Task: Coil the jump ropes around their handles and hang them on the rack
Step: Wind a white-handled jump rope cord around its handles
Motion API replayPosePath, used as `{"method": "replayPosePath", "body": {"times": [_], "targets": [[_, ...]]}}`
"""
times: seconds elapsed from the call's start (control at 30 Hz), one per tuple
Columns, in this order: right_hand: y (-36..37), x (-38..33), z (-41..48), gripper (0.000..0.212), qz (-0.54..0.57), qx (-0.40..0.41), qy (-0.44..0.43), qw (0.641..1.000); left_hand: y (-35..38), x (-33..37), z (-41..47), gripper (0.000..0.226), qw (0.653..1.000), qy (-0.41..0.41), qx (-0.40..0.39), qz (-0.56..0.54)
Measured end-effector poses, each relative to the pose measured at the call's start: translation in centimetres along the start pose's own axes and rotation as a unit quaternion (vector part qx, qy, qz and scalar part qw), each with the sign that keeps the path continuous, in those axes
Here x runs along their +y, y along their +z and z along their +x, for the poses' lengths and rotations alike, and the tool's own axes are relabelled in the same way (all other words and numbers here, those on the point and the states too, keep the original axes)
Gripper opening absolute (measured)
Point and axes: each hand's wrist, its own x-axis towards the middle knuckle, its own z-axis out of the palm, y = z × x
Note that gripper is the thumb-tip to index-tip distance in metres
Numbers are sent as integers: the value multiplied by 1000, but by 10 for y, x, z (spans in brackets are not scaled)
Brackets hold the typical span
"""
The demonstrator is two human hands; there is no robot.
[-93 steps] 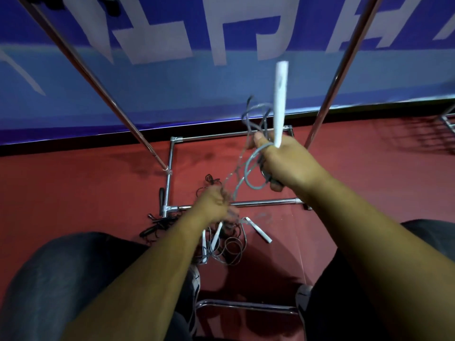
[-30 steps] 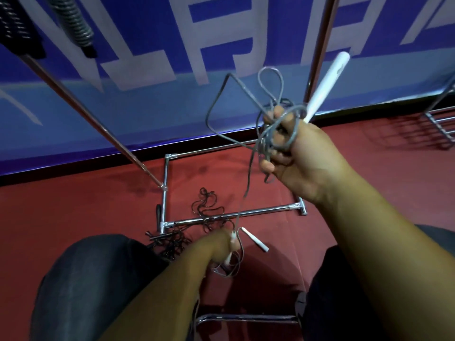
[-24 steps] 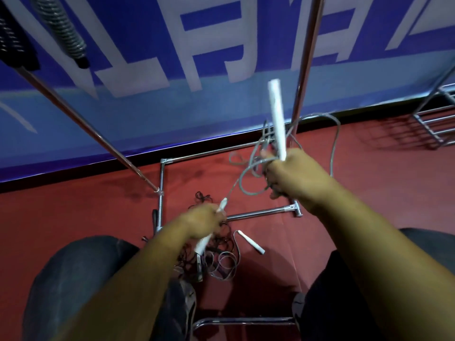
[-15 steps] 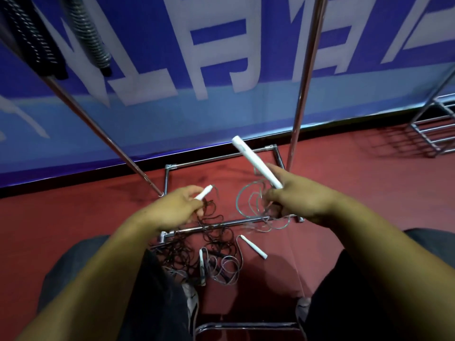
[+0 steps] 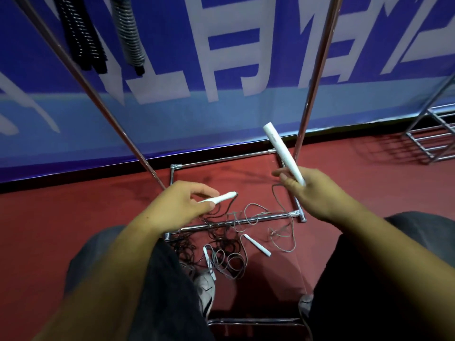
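The left hand (image 5: 182, 205) pinches a white handle (image 5: 218, 199) between thumb and curled fingers, and most of the handle pokes out level above the front bar (image 5: 234, 220) of the rack's floor frame. The right hand (image 5: 314, 191) is closed round the bottom end of a second handle (image 5: 282, 152), with the thumb sticking out looser. This handle tilts up and away, above the bar's right end. A thin grey cord (image 5: 273, 193) drops slack from the right hand, crosses over the bar and lies in loose loops on the red floor (image 5: 73, 217) on the near side of it.

Also on the near side of the bar are two loose handles (image 5: 257, 245) and a tangle of dark ropes (image 5: 211, 238), close to a shoe (image 5: 206, 287). Far above the bar, at its left, two finished coils (image 5: 128, 33) hang beside the rack's slanting pole (image 5: 81, 70). Behind the bar is a blue banner (image 5: 246, 114).

With both ends in hand and none of the cord wound on, this looks like the very start of coiling. The next move probably calls for laying the two handles side by side in one hand. That frees the other hand to wind the cord, drawing it up clear of the bar and the dark tangle so it does not snag.
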Motion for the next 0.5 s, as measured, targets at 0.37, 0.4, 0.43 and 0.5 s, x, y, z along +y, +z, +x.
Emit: {"method": "replayPosePath", "body": {"times": [0.37, 0.4, 0.43, 0.5], "targets": [[45, 8, -23, 24, -76, -210, -103, 969, 36, 26, -5, 51, 992, 76, -13, -98], [45, 10, -22, 27, -82, -223, -103, 966, 37, 27, -4, 53, 992, 84, -13, -96], [44, 11, -22, 28, -86, -233, -100, 963, 37, 27, -3, 53, 990, 92, -18, -105], [43, 15, -20, 25, -61, -249, -88, 962, 37, 28, -1, 49, 985, 105, -34, -131]]}}
